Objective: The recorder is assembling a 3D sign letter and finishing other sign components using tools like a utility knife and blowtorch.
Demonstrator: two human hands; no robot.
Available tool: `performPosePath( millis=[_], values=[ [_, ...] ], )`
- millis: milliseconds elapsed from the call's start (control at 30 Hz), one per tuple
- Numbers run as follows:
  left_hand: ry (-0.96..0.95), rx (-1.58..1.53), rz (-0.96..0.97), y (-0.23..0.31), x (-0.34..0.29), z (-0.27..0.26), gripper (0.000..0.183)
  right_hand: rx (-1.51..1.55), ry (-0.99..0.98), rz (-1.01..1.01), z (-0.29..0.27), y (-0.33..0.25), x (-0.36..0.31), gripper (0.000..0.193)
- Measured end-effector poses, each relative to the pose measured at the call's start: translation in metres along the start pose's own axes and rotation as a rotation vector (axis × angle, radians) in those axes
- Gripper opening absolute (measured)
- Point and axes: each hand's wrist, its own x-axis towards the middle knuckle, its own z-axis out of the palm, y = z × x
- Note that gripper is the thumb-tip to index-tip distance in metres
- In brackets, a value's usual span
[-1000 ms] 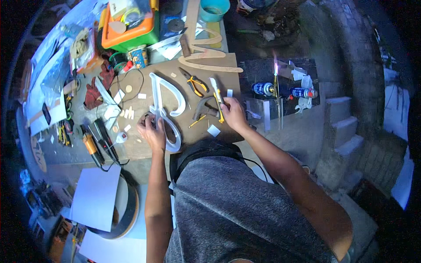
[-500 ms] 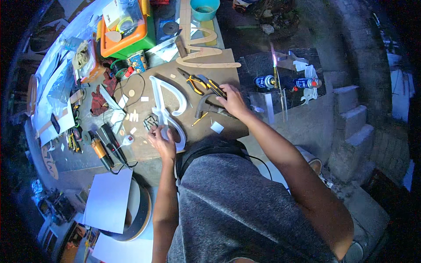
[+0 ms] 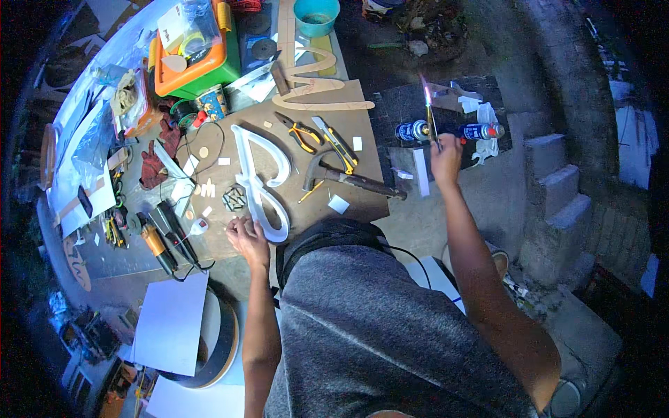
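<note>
My left hand (image 3: 249,241) rests on the bench by the lower end of a white letter-shaped form with raised walls (image 3: 245,157). Its fingers are bent together; what they pinch, if anything, is too small to make out. Far to the right, my right hand (image 3: 446,159) is closed round a thin dark rod (image 3: 431,118) whose upper end points into a bright pinkish flame (image 3: 426,89). Beside the rod lies a blue gas canister (image 3: 411,131). A dark openwork wire-like object (image 3: 235,198) sits next to the white form, close to my left hand.
Pliers (image 3: 301,132), a yellow utility knife (image 3: 338,145), a hammer (image 3: 355,179) and a pencil (image 3: 311,192) lie on the brown board. At left are an orange-handled tool (image 3: 159,247) and scraps; behind stands an orange-green box (image 3: 198,66). A second canister (image 3: 482,131) lies right.
My right hand has moved right from above the hammer to the rod at the flame and closed on it. My left hand has slid slightly down-left and its fingers have drawn together.
</note>
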Motion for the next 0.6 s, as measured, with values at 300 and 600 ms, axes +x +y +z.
performPosePath(
  millis=[300, 600],
  values=[
    [0.020, 0.015, -0.003, -0.001, -0.002, -0.003, 0.028, -0.038, -0.291, 0.268, 0.005, 0.048, -0.026, 0.028],
    [0.034, -0.022, -0.105, 0.000, 0.006, 0.001, 0.031, 0.416, -0.289, 0.319, -0.027, 0.017, -0.003, 0.016]
  ],
)
